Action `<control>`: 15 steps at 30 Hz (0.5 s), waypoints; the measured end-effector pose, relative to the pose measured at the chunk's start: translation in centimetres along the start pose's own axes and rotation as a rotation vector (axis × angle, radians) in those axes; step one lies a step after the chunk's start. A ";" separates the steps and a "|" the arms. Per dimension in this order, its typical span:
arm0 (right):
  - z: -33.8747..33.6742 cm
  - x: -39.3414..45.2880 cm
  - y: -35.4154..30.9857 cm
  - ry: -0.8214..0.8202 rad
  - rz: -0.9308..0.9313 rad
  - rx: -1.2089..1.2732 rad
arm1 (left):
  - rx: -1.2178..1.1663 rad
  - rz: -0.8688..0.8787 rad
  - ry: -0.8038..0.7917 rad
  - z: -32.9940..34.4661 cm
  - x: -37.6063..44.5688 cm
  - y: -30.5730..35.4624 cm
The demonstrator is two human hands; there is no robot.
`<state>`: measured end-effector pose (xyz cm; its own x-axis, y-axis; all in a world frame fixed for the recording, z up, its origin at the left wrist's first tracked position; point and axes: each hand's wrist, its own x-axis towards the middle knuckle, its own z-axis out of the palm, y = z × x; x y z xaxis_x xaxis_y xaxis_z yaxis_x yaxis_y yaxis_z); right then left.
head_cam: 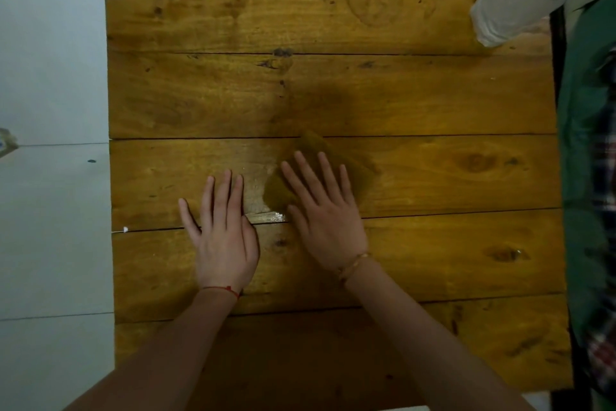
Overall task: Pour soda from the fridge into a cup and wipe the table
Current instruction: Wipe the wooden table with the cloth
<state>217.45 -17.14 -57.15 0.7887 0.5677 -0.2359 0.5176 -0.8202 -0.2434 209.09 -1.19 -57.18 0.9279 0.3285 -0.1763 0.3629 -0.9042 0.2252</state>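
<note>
We are looking straight down on one wooden table, its top built of planks with dark seams running across; we are counting five planks in view, the nearest one partly cut off by our arms. Along the right edge one green garment with a plaid patch is hanging or standing just beside the table. At the far right corner one white paper-towel roll is lying tilted over the table edge, its open core facing up toward the camera. We are keeping two hands flat on the table. The left hand is resting palm down on bare wood, fingers straight and close together, thumb spread out to the left, holding nothing; one red thread bracelet is sitting on that wrist. The right hand is pressing palm down with all fingers straight and fanned out on one olive-brown cloth, not curling round it; one gold-coloured bangle is circling that wrist. The cloth is lying near the table's middle, on the third plank from the far side, one corner reaching the seam above. One small wet, shiny patch is glinting on the seam between the two hands, just beside the right thumb.
</note>
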 end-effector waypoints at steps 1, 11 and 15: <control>-0.3 -0.1 1.6 0.008 0.057 -0.019 | -0.001 0.000 0.002 0.0 0.0 0.0; -1.0 5.6 0.6 0.113 0.345 0.033 | 0.023 0.002 0.005 0.1 -0.1 0.0; 0.6 -1.6 -2.6 -0.014 0.041 0.036 | 0.003 0.008 0.011 0.2 0.0 0.0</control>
<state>214.64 -15.81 -56.74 0.8043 0.5347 -0.2593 0.4725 -0.8400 -0.2666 209.03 -1.24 -57.35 0.9315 0.3245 -0.1642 0.3556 -0.9074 0.2239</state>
